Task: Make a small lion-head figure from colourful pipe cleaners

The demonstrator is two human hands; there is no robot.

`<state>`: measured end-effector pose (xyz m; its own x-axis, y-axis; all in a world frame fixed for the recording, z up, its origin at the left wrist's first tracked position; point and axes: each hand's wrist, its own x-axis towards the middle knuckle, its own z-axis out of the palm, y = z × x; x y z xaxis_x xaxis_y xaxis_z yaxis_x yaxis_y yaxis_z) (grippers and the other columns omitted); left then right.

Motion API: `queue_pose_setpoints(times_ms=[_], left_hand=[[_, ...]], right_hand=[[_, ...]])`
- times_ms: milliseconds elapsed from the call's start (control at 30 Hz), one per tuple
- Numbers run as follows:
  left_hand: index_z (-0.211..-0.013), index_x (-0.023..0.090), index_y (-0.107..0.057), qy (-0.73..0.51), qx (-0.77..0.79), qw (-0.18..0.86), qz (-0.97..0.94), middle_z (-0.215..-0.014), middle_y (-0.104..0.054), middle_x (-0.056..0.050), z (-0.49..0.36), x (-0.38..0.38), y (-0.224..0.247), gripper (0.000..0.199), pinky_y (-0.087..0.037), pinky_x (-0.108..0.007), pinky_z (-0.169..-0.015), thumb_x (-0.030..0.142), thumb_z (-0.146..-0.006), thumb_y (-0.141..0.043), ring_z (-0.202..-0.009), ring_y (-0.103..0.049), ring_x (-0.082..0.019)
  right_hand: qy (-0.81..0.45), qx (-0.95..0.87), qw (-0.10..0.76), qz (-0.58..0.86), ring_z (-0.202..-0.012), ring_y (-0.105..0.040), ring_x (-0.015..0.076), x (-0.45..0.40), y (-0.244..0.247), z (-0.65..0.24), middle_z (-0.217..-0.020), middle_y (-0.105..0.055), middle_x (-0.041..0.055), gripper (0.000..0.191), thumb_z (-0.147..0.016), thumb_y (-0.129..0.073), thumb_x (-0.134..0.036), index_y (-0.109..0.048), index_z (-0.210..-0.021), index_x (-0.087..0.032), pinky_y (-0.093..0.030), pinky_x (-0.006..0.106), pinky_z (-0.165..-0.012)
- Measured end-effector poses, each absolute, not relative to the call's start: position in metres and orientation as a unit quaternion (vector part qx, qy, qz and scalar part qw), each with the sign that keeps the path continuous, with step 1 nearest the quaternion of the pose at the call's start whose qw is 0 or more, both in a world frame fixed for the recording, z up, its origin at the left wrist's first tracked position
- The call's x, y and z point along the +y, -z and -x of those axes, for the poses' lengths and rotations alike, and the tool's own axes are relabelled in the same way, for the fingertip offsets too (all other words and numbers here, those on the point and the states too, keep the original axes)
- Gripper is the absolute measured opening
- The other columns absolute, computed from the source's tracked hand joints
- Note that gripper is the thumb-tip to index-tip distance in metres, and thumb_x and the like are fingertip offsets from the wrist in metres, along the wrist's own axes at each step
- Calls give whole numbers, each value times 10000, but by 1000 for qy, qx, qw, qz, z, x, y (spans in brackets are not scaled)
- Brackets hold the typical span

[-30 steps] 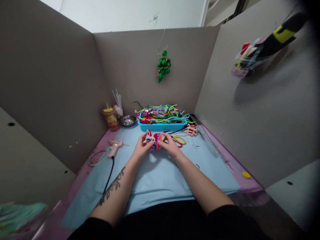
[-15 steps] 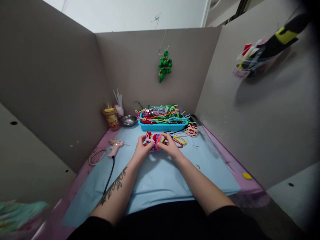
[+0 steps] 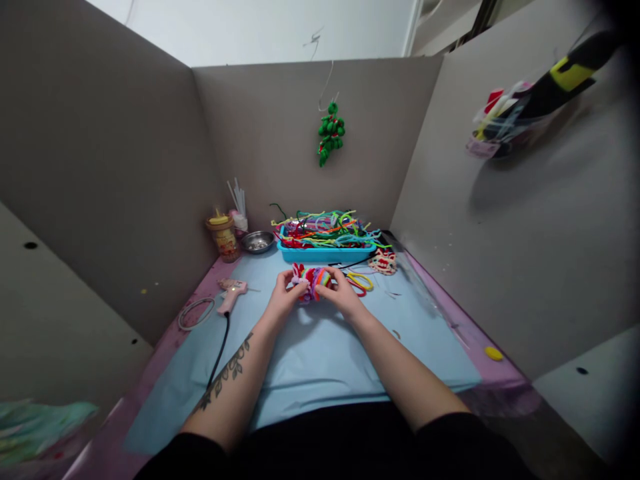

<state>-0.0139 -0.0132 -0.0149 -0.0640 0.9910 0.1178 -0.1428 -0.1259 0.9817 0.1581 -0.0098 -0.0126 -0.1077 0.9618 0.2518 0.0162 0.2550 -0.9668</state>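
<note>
A small multicoloured fuzzy piece (image 3: 314, 283), with red, pink, purple, orange and green parts, is held between my two hands over the blue table cover (image 3: 325, 353). My left hand (image 3: 287, 293) grips its left end, thumb in front and fingers curled behind. On its right end my right hand (image 3: 341, 291) has a similar pinch. Just right of my right hand lie scissors (image 3: 364, 281) with yellow and red handles. The far side of the piece and some fingertips are hidden.
Behind the hands stands a blue tray (image 3: 325, 254) heaped with fuzzy stems. A pink glue gun (image 3: 231, 293) with a black cable lies left, near a metal bowl (image 3: 257, 242) and a jar (image 3: 224, 239). A beige and red piece (image 3: 384, 261) lies right. Grey partitions (image 3: 300, 160) enclose the table.
</note>
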Motion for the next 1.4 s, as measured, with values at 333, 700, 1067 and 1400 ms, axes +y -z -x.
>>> queue_pose_setpoints(times_ms=[333,700,1067,1400], left_hand=[[-1105,187,-520,-585,443,472,-489,-1159,-600,-88,11,-15,15,582,-512,-292,-741,451,-655,-778,-933,-611,-197],[-1223,181,-499,-554,462,503,-477,-1197,-609,-152,15,-15,8,691,-498,-412,-908,496,-673,-773,-1080,-611,-270],[-1433,208,-330,-511,435,496,-551,-1403,-452,-204,19,-25,0,1021,-509,-447,-923,333,-573,-866,-1116,-606,-312],[-1416,181,-330,-524,457,491,-524,-1384,-470,-213,17,-22,2,950,-548,-368,-810,415,-638,-821,-984,-655,-255]], right_hand=[[-427,-612,521,414,-941,-612,212,-15,4,-157,-1089,-626,41,532,-669,-747,-377,-541,-1136,-229,-487,349,-848],[-555,-499,519,417,-831,-652,214,-12,5,-158,-1009,-653,38,539,-623,-777,-469,-553,-1053,-234,-545,354,-690],[-618,-446,454,461,-644,-660,174,-11,2,-162,-810,-683,15,402,-799,-599,-595,-543,-1001,-251,-521,301,-560],[-506,-546,531,404,-1037,-622,245,-12,5,-162,-1337,-537,89,703,-658,-765,-445,-495,-1276,-247,-525,382,-866]])
